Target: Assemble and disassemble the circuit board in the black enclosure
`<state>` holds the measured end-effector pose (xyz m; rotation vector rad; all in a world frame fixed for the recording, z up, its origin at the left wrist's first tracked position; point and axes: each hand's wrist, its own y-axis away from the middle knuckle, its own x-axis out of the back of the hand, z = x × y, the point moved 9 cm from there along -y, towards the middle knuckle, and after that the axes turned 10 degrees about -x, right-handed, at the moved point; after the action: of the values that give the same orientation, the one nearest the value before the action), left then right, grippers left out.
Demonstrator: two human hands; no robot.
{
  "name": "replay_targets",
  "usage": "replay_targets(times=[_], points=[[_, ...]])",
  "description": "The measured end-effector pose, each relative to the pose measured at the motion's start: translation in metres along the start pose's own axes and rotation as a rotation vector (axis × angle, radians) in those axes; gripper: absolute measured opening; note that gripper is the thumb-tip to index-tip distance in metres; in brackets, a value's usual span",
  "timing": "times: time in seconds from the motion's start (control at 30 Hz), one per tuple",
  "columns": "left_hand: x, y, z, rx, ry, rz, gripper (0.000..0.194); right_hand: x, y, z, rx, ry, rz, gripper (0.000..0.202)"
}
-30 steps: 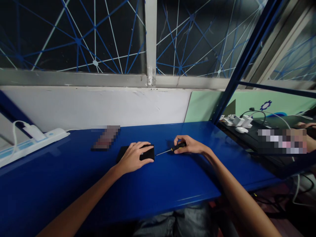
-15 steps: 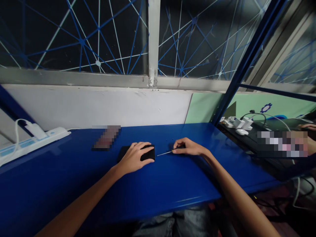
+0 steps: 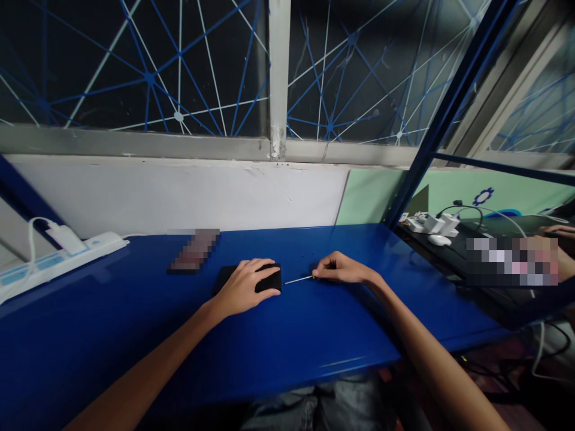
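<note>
On the blue table lies a flat black rectangular case (image 3: 268,281), its exact kind unclear. My left hand (image 3: 247,286) rests over it, thumb along the near edge and fingers across the top, gripping it. My right hand (image 3: 338,267) is closed in a pinch around a screwdriver (image 3: 299,279). Its thin metal shaft points left, with the tip at or very close to the right end of the case; contact cannot be made out. Most of the screwdriver's handle is hidden in my fingers. Tiny dark specks, perhaps screws (image 3: 308,254), lie beyond my right hand.
A pixelated phone-like object (image 3: 194,251) lies back left of the case. A white power strip (image 3: 101,244) with a plugged-in charger is at the far left. Right of a blue frame post (image 3: 413,170), white chargers (image 3: 442,224) and another person's hand (image 3: 544,257) show.
My right hand and the screwdriver have shifted very slightly left, bringing the tip a little nearer the case. My left hand and the case stay in place.
</note>
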<state>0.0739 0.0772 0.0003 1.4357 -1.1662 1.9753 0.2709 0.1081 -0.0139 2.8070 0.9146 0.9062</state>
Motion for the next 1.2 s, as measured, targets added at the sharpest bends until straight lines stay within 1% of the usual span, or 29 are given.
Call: replay_targets(times=[0.07,0.17,0.23,0.33,0.53,0.67,0.87,0.97,1.1,1.13,1.2], points=[[0.0,0.0,0.0,0.004,0.006,0.008,0.045,0.0,0.0,0.0,-0.002,-0.033,-0.004,0.039],[0.0,0.0,-0.001,0.008,0.009,0.006,0.045,-0.002,-0.001,0.008,-0.061,-0.097,-0.04,0.044],[0.0,0.0,-0.002,0.013,0.009,-0.002,0.046,-0.003,-0.001,0.012,-0.081,-0.106,-0.057,0.042],[-0.001,0.0,-0.002,0.02,0.012,-0.012,0.047,-0.003,-0.002,0.011,-0.058,-0.063,-0.064,0.041],[-0.002,0.0,-0.002,0.036,0.022,-0.025,0.049,-0.003,-0.002,0.002,0.009,-0.011,-0.029,0.051],[-0.001,0.001,-0.001,0.037,0.027,-0.021,0.049,-0.003,-0.003,0.003,0.023,-0.047,-0.017,0.038],[-0.002,0.003,-0.002,0.055,0.039,-0.026,0.048,-0.007,-0.006,0.015,-0.044,-0.182,-0.063,0.038],[-0.001,0.003,-0.002,0.058,0.035,-0.013,0.048,-0.009,-0.008,0.017,-0.04,-0.153,-0.069,0.038],[0.0,0.003,-0.001,0.069,0.035,-0.014,0.05,-0.005,-0.008,0.013,-0.003,-0.07,-0.01,0.046],[0.0,0.003,-0.001,0.073,0.035,-0.017,0.049,-0.005,-0.008,0.011,0.019,-0.063,-0.002,0.046],[0.001,0.003,-0.001,0.081,0.035,-0.019,0.049,-0.005,-0.007,0.007,0.058,-0.064,0.007,0.039]])
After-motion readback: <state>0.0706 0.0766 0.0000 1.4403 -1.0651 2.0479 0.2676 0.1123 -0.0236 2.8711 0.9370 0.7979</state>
